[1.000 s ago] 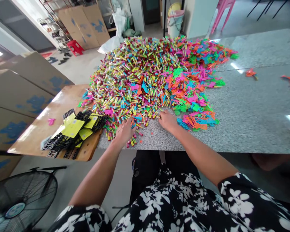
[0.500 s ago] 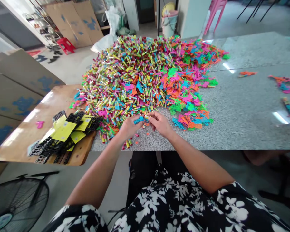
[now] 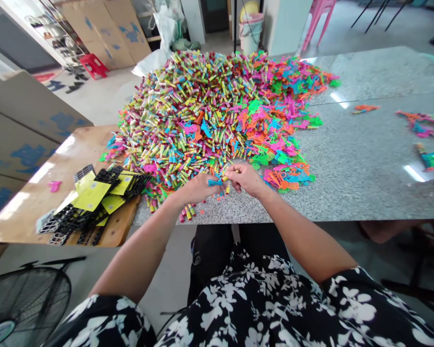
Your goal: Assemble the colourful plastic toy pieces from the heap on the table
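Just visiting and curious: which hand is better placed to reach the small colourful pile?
Probably the right hand, though pinching a yellow tube: it's nearer that pile than the left hand, which holds a blue piece.

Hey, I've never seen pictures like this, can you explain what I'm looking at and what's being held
No machine here, just someone's bare left hand and right hand, seen from a camera worn on the head, looking forward and down. The grey table bears a heap of small tubes, with bright plastic pieces toward the right. Black slotted strips and yellow cards lie on the wooden surface at left. The left hand holds a blue piece; the right pinches a small yellow tube close to it.
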A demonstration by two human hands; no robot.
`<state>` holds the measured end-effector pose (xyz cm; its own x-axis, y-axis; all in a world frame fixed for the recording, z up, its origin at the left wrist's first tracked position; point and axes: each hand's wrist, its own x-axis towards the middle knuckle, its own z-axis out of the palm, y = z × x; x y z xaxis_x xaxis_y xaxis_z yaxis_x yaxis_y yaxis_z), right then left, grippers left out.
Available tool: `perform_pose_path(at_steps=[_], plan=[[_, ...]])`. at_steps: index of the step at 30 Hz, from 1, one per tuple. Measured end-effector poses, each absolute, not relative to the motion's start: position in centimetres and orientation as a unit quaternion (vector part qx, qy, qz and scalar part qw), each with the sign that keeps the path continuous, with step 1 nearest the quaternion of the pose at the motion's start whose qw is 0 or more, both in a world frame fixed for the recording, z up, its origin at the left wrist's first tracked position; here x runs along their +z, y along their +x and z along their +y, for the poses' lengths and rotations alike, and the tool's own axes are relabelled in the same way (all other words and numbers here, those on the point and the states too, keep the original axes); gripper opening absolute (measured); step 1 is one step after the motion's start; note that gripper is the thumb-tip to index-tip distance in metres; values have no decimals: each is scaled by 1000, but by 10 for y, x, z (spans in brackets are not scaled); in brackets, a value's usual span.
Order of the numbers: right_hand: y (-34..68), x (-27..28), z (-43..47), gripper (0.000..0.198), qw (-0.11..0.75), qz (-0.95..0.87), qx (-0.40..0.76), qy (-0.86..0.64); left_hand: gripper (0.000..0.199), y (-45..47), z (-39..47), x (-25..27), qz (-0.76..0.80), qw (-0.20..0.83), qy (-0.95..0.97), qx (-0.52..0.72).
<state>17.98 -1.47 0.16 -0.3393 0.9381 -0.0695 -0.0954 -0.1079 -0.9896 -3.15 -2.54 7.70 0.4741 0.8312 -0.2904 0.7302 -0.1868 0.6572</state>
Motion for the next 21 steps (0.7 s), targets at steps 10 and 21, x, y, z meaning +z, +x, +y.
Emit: perform_pose_path(at_steps=[10,21], plan=[[191,20,-16,11,356,-617,575,-403,28,-29,-20,78,460,418,783,23],[195,17,-25,19,325,-618,616,-364,25,-8,-15,72,415,412,810,-43]])
